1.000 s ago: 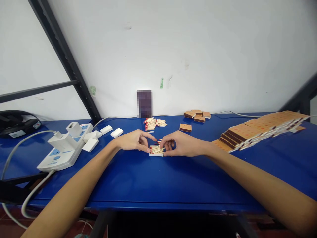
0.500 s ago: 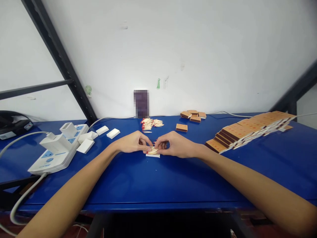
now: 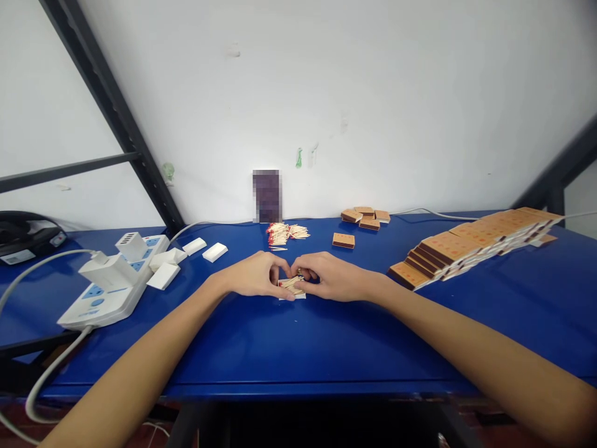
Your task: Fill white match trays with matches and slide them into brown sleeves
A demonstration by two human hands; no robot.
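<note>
Lying on the blue table [image 3: 298, 348], straight in front of the person, a small white tray [image 3: 300, 296] sat framed between two bare hands. It was shallow and oblong, its plain pale front wall showing as a thin strip below its contents, while the fingers covered much of its ends and back. Inside it, wooden matches [image 3: 290, 284] formed a loose layer, pale cream sticks with a touch of red at the left end; they lay slightly askew rather than in neat rows. The left hand [image 3: 257, 274] was arched, its thumb reaching along the front edge of the tray and its index finger bent over toward the back; whether it gripped the tray firmly I could not tell. The right hand [image 3: 332, 277] was curled at the opposite end, thumb over the matches and fingers folded in behind, and what lay between its fingertips was hidden. The two index fingers met or nearly met above the tray. Behind, near the wall, a heap of matches [image 3: 285, 234] showed red heads mostly to the left. A single matchbox [image 3: 344, 241], orange-tan on top with a dark brown side, rested to the right of that heap.
</note>
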